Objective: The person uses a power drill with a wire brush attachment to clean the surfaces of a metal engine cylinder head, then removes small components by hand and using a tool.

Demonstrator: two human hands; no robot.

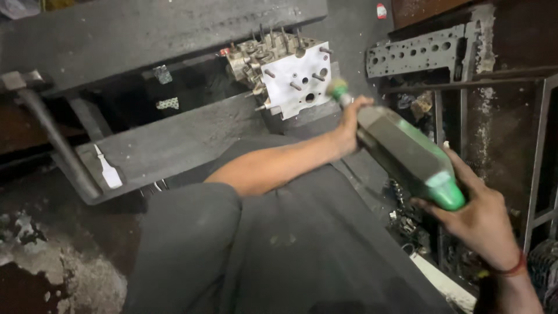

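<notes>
holding a green oil bottle (407,156) tipped neck-first toward the cylinder head (288,75) on the bench (174,139): left hand (350,124) wrapped round its neck, right hand (474,212) gripping the base. another head (415,53) sits right.

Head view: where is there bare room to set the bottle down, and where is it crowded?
Bare patches: the lower plank between the small white tube and the cylinder head, and the upper plank left of that head. Crowded: around the head with its studs, where the left hand grips the bottle neck, and the floor parts below the right hand.
</notes>
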